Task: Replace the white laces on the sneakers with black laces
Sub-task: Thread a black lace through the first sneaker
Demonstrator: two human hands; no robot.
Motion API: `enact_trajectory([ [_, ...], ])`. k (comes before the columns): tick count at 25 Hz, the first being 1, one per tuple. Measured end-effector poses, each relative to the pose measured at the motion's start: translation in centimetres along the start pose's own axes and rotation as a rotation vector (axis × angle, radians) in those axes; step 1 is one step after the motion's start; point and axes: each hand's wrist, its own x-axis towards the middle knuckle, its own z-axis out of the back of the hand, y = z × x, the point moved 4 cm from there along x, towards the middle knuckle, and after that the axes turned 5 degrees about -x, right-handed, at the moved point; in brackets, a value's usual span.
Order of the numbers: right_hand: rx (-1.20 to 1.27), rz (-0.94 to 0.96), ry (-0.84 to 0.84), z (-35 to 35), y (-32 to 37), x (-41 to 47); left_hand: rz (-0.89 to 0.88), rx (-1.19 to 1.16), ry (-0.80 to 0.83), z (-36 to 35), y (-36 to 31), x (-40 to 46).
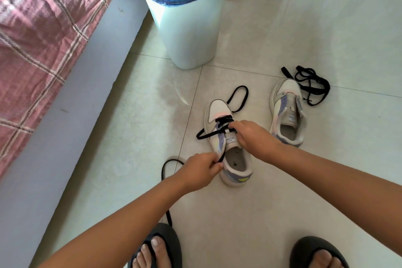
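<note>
So the near sneaker (228, 143) sits on the tiled floor (282, 191) about mid-frame, toe pointing away from the person and heel toward their feet, long axis running near to far with a slight lean to the left at the toe end. It's an off-white low-top with lilac side panels, a pink strip behind the toe cap and a bit of yellow at the heel (tongue label is there, can't read it). A black lace (219, 125) is already crossed through the eyelets closest to the toe; one loop trails out past the toe to the right, another length runs off to the left.

Left hand (199, 172) is curled, pinching a stretch of that black lace right beside the sneaker's collar on its left side. Right hand (250, 135) has its fingers curled down at the tongue and the crossed lace; can't tell exactly what it's pinching.

The second sneaker (287, 113) stands off to the right and a bit farther away, same direction, toe away, no lace threaded through it. A second black lace (311, 82) lies in a loose tangle on the floor just past its toe, touching its right side.

Beyond them there's a white trash bin (187, 28) with a blue liner, and a bed with a pink plaid cover (39, 28) runs along the floor's left edge. Black slippers (165, 243) on the person's feet at the bottom.
</note>
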Motion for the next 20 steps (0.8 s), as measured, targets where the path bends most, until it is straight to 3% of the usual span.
enact_trajectory([
  [3, 0.029, 0.028, 0.028, 0.3, -0.6, -0.1, 0.002, -0.332, -0.09, 4.1, -1.3, -0.3],
  [7, 0.123, 0.102, -0.052, 1.0, 0.6, -0.3, -0.028, -0.584, -0.321, 8.6, -2.8, -0.3],
  [12, 0.144, 0.028, -0.148, 1.5, 2.3, 0.1, -0.065, -0.745, -0.25, 9.3, -4.6, -0.1],
  [14, 0.357, -0.057, -0.211, 1.8, 2.8, 0.3, -0.065, -0.665, -0.259, 9.8, -4.8, 0.0],
  [18, 0.891, -0.246, -0.235, 2.8, 3.7, 0.3, 0.01, 0.126, -0.661, 11.1, -3.6, -0.1],
  [20, 1.143, -0.298, -0.26, 3.8, 4.3, 0.3, 0.055, 0.033, -0.515, 10.3, -3.3, 0.3],
])
